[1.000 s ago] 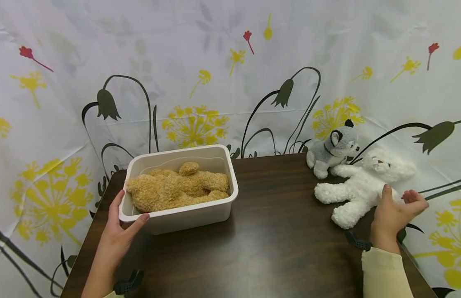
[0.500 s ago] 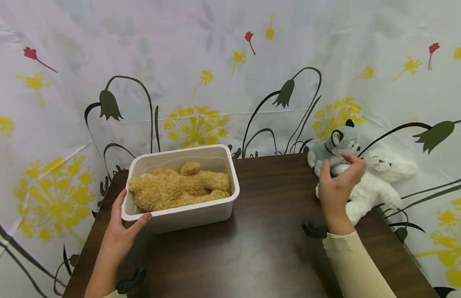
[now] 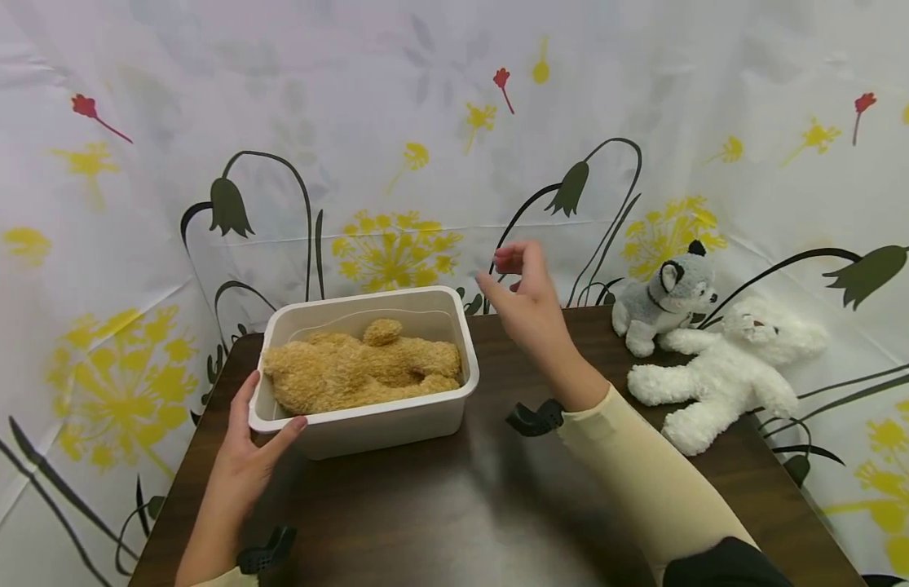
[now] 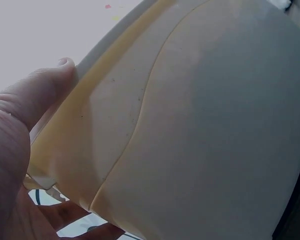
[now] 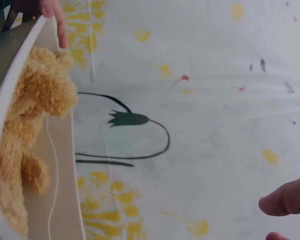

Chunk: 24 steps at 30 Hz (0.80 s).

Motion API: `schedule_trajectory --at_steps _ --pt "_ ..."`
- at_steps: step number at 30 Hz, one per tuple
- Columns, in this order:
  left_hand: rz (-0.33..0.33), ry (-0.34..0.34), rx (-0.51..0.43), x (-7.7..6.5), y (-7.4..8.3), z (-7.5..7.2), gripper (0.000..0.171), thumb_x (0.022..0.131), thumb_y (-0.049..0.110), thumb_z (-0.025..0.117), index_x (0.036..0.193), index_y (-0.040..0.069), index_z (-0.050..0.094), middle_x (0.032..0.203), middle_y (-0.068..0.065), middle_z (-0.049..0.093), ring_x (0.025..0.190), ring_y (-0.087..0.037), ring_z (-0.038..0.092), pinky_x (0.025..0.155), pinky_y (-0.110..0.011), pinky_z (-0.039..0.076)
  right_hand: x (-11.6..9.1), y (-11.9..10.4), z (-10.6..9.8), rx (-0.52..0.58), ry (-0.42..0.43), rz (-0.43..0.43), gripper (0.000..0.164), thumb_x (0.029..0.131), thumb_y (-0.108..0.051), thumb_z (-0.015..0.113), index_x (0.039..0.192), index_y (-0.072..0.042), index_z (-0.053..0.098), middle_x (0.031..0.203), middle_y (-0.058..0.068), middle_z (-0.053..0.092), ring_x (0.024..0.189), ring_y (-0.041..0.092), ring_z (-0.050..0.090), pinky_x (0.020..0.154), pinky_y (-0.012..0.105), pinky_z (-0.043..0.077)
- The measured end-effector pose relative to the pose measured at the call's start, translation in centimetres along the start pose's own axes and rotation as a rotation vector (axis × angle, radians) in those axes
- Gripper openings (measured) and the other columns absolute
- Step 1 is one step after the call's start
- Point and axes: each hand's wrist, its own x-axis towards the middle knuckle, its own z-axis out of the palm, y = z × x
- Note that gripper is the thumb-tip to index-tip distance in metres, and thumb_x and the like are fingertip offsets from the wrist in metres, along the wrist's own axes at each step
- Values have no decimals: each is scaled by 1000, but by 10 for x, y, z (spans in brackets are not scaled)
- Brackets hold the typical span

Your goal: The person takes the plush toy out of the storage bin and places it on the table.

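My left hand grips the near left corner of a white plastic bin; in the left wrist view its thumb lies at the rim. A curly tan stuffed animal lies inside the bin, its face not visible. Just right of the bin, raised above the table, is my right hand, holding nothing, thumb and fingers apart and loosely bent. The right wrist view has its fingertips at the lower right edge and the tan plush in the bin at left.
On the table's far right, a white teddy bear lies on its back against the curtain. A grey husky plush sits beside it. The dark wooden table meets a flower-printed curtain behind.
My right hand has swept left from the white teddy bear, past the husky plush, to beside the bin. My left hand keeps its grip on the bin.
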Motion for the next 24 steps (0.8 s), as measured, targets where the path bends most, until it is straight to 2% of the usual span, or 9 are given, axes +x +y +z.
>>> schedule_trajectory --at_steps 3,7,10,12,15,18,20,22,24 --pt "-9 -6 11 1 -1 -1 106 91 40 75 159 47 -5 171 -10 7 150 -43 21 111 -74 27 17 -4 24 30 -32 16 39 96 -30 68 125 -11 50 117 7 58 110 20 56 90 40 45" --pt "-16 -17 25 0 -2 -2 105 91 43 74 158 50 -6 171 -11 8 150 -45 22 110 -74 28 36 3 63 38 -98 115 28 97 -28 66 118 -11 55 110 4 60 101 19 59 86 38 50" --pt "-17 -21 20 -1 -3 -3 105 91 44 74 158 51 -6 171 -11 7 150 -45 22 111 -74 27 43 8 93 -23 -204 197 23 98 -34 66 111 -17 59 109 1 63 100 19 61 83 36 51" --pt "-18 -21 22 -3 -3 -3 104 91 45 74 158 51 -6 170 -11 7 150 -45 21 110 -74 27 42 8 111 -40 -326 245 25 96 -38 68 111 -18 61 113 2 65 103 22 63 82 37 52" --pt "0 -21 17 -3 -2 -3 104 92 43 74 159 50 -5 170 -11 9 149 -42 23 111 -72 29 39 2 133 -35 -543 302 41 92 -44 73 118 -15 61 122 6 64 108 25 64 82 38 54" --pt "23 -16 20 -2 -2 -3 102 93 41 73 159 49 -5 169 -12 12 148 -40 25 110 -69 32 35 -6 152 -67 -724 346 61 85 -50 78 129 -14 56 129 7 61 102 22 63 79 37 54" --pt "27 -15 22 -2 -3 -3 102 94 40 72 159 49 -5 169 -12 13 148 -40 26 110 -70 32 33 -9 162 -135 -816 363 74 82 -53 80 137 -12 52 131 8 60 91 18 60 78 37 53" --pt "25 -13 25 -2 -3 -2 102 94 41 72 159 49 -5 169 -12 13 147 -41 26 109 -71 32 31 -9 169 -219 -894 400 84 78 -56 82 142 -13 49 136 6 58 92 16 59 83 40 55" --pt "24 -10 23 -3 -5 -1 102 93 41 73 159 49 -4 168 -12 15 147 -41 27 110 -70 32 30 -4 173 -240 -970 474 94 75 -53 85 149 -13 43 143 8 53 103 22 61 92 48 55"
